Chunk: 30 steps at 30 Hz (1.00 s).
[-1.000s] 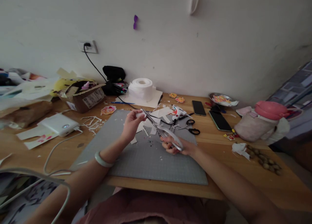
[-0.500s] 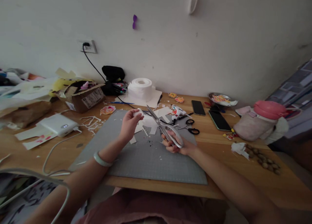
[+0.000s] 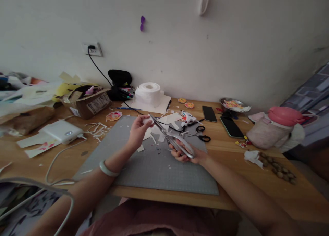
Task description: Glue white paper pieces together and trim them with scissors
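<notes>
A pair of silver scissors [image 3: 171,137] is gripped by the right hand [image 3: 189,153], the fingers closed around the handles. The blades are directed up and to the left, and their tips meet a small white piece [image 3: 147,120]. This piece is pinched between thumb and fingertips of the left hand [image 3: 137,131], which is raised above the grey cutting mat [image 3: 154,167]. A pale bangle [image 3: 108,169] is worn on the left wrist.

The mat is laid on the wooden table [image 3: 257,174], near its front edge. White paper offcuts [image 3: 160,126] are scattered on the far part of the mat, behind both hands. Just right of them, a glue gun [image 3: 188,118] and a pair of black-handled scissors [image 3: 202,133] are placed. Two dark phones [image 3: 218,119] are laid further right, with a metal bowl [image 3: 232,103] behind them near the wall. A pink-lidded bottle [image 3: 279,126] is set at the far right. A roll of tissue [image 3: 149,92] is positioned against the wall, behind the mat. To the left, a cardboard box [image 3: 89,102] and a white device with a cable [image 3: 63,131] are located.
</notes>
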Each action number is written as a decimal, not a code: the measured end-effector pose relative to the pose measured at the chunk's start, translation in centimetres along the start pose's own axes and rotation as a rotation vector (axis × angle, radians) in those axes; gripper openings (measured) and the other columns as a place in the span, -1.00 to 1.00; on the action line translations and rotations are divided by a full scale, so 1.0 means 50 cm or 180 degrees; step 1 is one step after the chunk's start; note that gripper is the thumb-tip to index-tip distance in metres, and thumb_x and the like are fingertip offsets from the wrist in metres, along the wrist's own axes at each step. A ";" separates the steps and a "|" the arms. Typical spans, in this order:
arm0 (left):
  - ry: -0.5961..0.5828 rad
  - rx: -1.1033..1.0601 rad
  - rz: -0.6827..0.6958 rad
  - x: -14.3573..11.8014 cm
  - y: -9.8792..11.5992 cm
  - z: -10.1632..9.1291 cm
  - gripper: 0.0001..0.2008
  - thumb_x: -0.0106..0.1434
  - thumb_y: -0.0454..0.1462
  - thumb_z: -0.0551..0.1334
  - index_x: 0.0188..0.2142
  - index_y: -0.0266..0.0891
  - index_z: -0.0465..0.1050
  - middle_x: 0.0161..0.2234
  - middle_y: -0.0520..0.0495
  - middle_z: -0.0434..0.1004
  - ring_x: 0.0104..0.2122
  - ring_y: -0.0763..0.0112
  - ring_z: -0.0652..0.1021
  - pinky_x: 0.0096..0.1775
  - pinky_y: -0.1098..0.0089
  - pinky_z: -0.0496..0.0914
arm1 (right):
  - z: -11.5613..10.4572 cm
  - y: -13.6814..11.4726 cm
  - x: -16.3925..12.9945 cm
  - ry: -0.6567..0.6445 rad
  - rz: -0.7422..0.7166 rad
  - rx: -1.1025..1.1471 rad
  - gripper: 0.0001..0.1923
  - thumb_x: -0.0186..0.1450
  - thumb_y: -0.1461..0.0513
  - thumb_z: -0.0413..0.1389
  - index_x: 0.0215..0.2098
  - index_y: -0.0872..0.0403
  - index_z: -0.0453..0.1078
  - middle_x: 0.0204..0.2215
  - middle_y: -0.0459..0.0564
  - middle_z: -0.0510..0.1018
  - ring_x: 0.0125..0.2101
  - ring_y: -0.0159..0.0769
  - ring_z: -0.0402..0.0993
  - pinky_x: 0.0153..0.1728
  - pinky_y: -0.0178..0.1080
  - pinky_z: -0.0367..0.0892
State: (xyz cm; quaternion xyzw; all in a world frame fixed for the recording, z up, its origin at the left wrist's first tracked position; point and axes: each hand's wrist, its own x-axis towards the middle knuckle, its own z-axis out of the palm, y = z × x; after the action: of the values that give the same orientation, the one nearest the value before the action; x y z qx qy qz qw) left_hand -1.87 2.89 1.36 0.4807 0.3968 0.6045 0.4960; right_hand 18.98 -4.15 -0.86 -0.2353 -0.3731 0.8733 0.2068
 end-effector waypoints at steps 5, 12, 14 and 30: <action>-0.0057 0.0096 -0.0034 -0.003 0.003 0.001 -0.67 -0.07 -0.19 0.33 -0.30 -0.25 0.34 -0.48 0.09 0.44 -0.49 0.49 0.50 -0.30 0.37 0.39 | 0.010 -0.001 0.000 0.0052 -0.0116 -0.0170 -0.54 0.08 -0.08 0.20 -0.35 0.05 0.14 -0.66 -0.32 0.13 -0.76 -0.64 -0.18 -0.75 -0.46 -0.32; -0.0085 0.0191 -0.0064 -0.005 0.006 0.003 -0.65 -0.07 -0.17 0.33 -0.30 -0.25 0.33 -0.46 0.07 0.44 -0.48 0.47 0.50 -0.30 0.37 0.38 | 0.031 -0.006 -0.004 0.0194 -0.0294 -0.0671 -0.64 0.11 0.11 0.22 -0.39 0.05 0.10 -0.65 -0.33 0.09 -0.74 -0.65 -0.15 -0.73 -0.46 -0.30; -0.0088 0.0190 -0.0077 -0.006 0.006 0.003 -0.64 -0.08 -0.16 0.32 -0.30 -0.25 0.33 -0.47 0.07 0.44 -0.48 0.47 0.50 -0.30 0.37 0.37 | 0.031 -0.006 -0.004 0.0215 -0.0305 -0.0732 -0.65 0.13 0.09 0.20 -0.41 0.05 0.09 -0.65 -0.33 0.08 -0.74 -0.65 -0.16 -0.73 -0.46 -0.29; -0.0019 0.0088 -0.0111 -0.001 -0.003 0.000 -0.65 -0.09 -0.18 0.32 -0.30 -0.24 0.34 -0.45 0.07 0.42 -0.48 0.48 0.50 -0.32 0.37 0.39 | 0.015 -0.004 0.001 0.0560 -0.0147 -0.0026 -0.58 0.12 -0.05 0.15 -0.42 0.04 0.08 -0.71 -0.34 0.08 -0.79 -0.62 -0.18 -0.75 -0.42 -0.37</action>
State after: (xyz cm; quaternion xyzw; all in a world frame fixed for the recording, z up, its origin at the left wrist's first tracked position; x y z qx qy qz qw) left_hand -1.85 2.85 1.21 0.4823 0.4119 0.5889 0.5010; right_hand 18.54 -4.42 -0.27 -0.3033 -0.3623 0.8427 0.2579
